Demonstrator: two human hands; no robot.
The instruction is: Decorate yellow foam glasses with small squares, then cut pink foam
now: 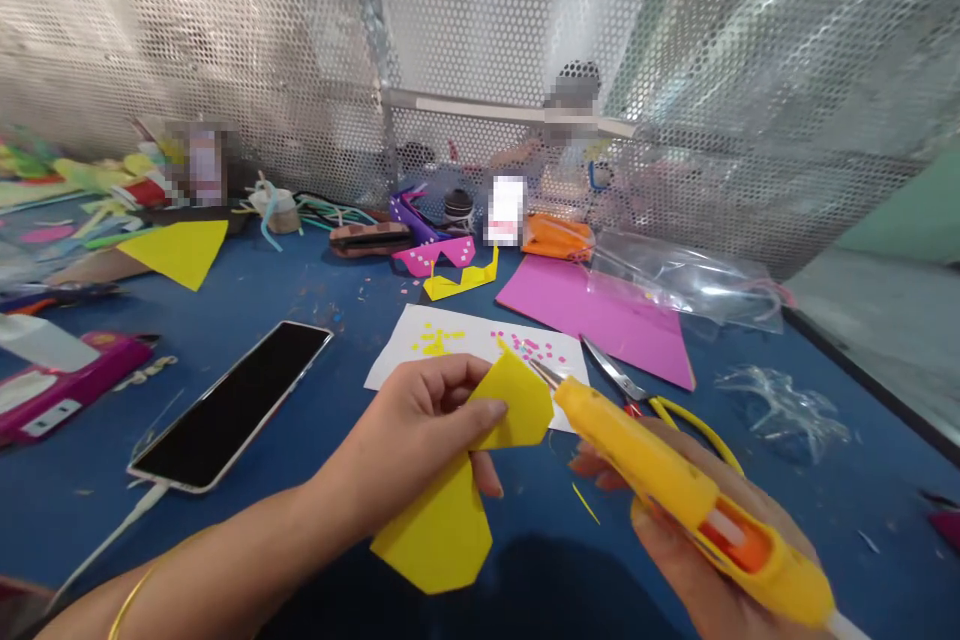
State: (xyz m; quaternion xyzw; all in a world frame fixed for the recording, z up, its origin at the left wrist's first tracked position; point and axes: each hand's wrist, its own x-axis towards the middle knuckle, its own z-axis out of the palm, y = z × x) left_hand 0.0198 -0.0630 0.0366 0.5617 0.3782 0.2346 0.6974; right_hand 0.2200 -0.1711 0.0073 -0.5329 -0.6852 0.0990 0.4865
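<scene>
My left hand (pixel 427 420) pinches a yellow sheet cut in the shape of glasses (pixel 514 410), with one lens part above the thumb and the other hanging below the fingers. My right hand (pixel 675 540) is wrapped round a yellow tool (pixel 637 455) that has a slim pointed metal tip and an orange-red inset. The tip is close to the upper edge of the yellow cutout; whether it touches, I cannot tell. Behind them lies white paper (pixel 397 345) with small yellow and pink squares on it. Scissors (pixel 619 370) with yellow handles are partly hidden by my right hand.
A phone (pixel 232 405) on a cable and a magenta tool (pixel 75 385) lie left. Pink glasses (pixel 439 255), yellow glasses (pixel 465 278), a pink sheet (pixel 600 310) and clear plastic (pixel 690 280) are farther back. A perforated metal screen (pixel 480 30) stands behind the blue table (pixel 300 550).
</scene>
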